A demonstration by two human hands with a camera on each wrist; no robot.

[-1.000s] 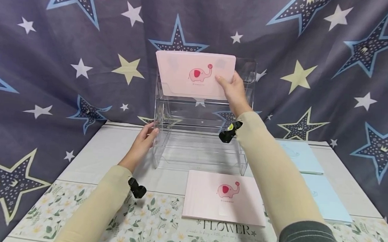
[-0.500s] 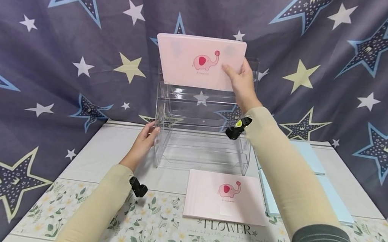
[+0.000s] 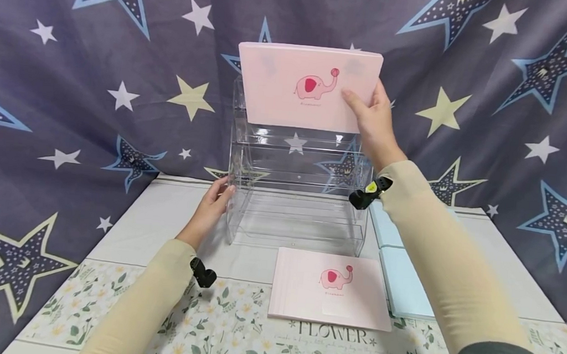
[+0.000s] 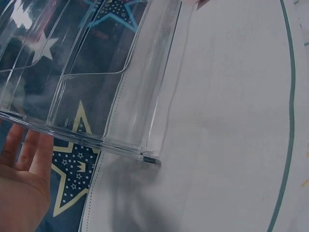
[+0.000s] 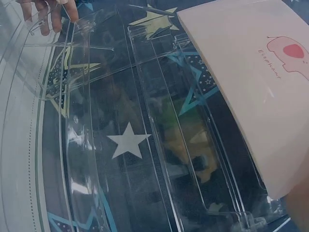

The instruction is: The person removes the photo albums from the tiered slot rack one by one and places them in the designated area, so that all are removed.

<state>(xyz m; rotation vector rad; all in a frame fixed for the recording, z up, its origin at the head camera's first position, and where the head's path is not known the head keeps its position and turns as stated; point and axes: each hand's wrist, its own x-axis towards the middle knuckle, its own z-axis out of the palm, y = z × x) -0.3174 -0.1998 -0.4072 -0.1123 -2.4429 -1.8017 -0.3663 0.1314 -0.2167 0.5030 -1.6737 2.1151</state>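
right hand (image 3: 374, 120) grips pink book (image 3: 308, 87) (above rack top) | left hand (image 3: 211, 207) steadies clear rack (image 3: 296, 200)

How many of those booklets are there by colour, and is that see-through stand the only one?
Pink elephant booklets: 2, one held by the right hand above the stand, one flat on the table.
Light blue booklets: 2, stacked at the right.
Clear stands: 1, steadied by the left hand.
Total: 5.
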